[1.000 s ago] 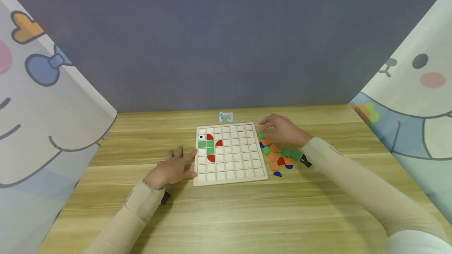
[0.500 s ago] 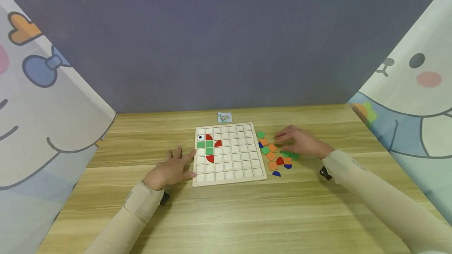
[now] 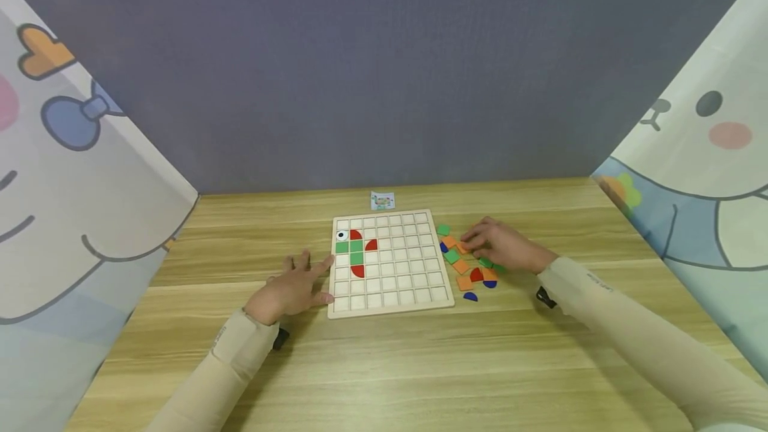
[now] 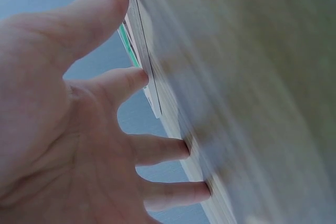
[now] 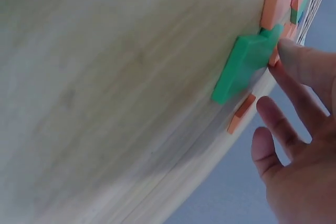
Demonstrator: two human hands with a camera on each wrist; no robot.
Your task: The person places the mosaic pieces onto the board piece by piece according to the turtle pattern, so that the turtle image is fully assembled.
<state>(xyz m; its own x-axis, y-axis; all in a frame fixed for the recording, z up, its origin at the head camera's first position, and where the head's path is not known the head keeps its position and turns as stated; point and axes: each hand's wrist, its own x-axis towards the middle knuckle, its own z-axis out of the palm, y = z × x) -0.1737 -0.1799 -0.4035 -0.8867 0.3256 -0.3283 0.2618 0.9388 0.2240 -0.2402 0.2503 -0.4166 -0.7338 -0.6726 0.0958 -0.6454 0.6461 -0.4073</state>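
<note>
A pale wooden grid board (image 3: 402, 279) lies mid-table. In its left columns sit green square tiles (image 3: 357, 258), red quarter-round tiles (image 3: 358, 271) and a white eye disc (image 3: 341, 235). My left hand (image 3: 289, 291) is spread on the table, thumb and index fingertip touching the board's left edge. Right of the board, my right hand (image 3: 507, 246) pinches an orange square tile (image 5: 274, 55) between thumb and index finger at the loose pile; its other fingers are loosely bent. Thick green tiles (image 5: 244, 64) lie just beneath that hand, partly hidden in the head view.
Loose pieces lie around: orange squares (image 3: 465, 283), blue half-rounds (image 3: 471, 297), a red piece (image 3: 477, 275) and a green square (image 3: 443, 229). A small printed card (image 3: 383, 201) lies behind the board. A grey partition (image 3: 384, 72) stands at the table's back edge.
My right hand went from the pile's far end rightward and nearer, then slightly back left onto an orange tile. The left hand has stayed at the board's edge.
</note>
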